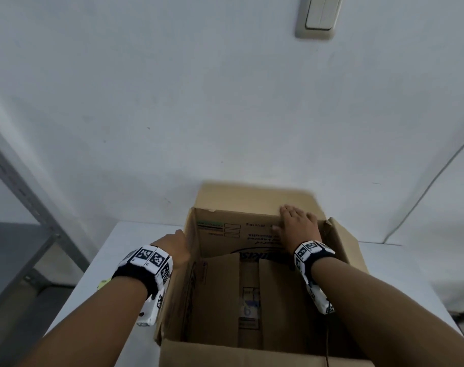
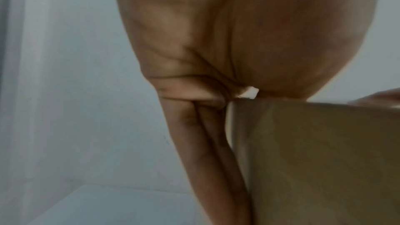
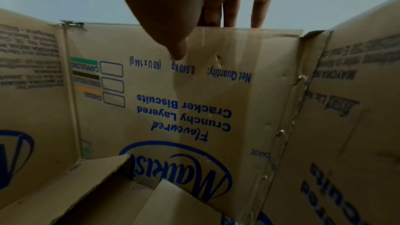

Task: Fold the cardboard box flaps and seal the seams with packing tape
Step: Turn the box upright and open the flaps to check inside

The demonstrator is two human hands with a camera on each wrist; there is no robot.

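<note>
At far left stands one grey metal shelf frame (image 1: pixel 27 202). One white bench (image 1: pixel 114 250) carries one open cardboard box (image 1: pixel 252 300), its near edge at the bench's front, with bare bench either side. Of two hands, the left hand (image 1: pixel 176 247) lies outside the box's left wall, its fingers (image 2: pixel 207 143) straight and flat against the cardboard. The right hand (image 1: pixel 295 225) hooks its fingers (image 3: pixel 231 11) over the far wall's top edge, thumb pressing the printed inner face, gripping it. One light switch (image 1: pixel 319 15) sits on the wall above.
</note>
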